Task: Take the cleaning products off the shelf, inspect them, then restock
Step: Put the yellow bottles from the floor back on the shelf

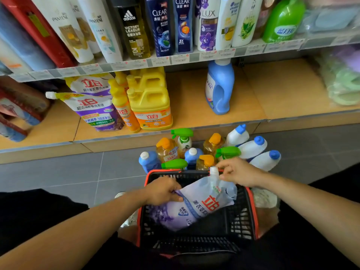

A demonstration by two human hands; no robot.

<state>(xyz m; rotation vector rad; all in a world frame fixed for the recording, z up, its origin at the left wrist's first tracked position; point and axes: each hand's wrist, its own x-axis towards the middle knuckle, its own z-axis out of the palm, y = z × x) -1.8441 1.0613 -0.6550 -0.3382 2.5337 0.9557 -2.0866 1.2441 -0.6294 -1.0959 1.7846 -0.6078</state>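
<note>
One pouch [196, 205] gripped by left hand [163, 190], right hand [238, 172]; bottom edge unclear.

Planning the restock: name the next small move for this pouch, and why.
Probably lift the pouch out of the basket toward the lower shelf, beside the similar pouches. The left hand grips its edge, the right hand pinches by the spout; it lies in the basket.

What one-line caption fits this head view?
Left hand and right hand hold a lavender refill pouch over a black basket, with bottles grouped on the floor before the lower shelf.
</note>
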